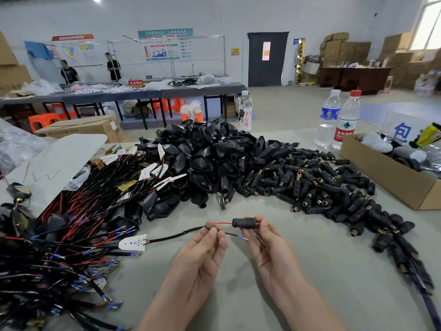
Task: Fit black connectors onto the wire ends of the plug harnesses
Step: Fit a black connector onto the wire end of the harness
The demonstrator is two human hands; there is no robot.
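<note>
A black connector sits on the harness's red wire; its black wire hangs bare.

I log a blue-labelled bottle and a red-capped bottle at 1 o'clock, touching. Third bottle, red characters, at 12. Open cardboard box at 3, mixed contents. Closed carton at 10, orange stool beside it. Long table at 11, two people behind. Dark door past 12.
</note>
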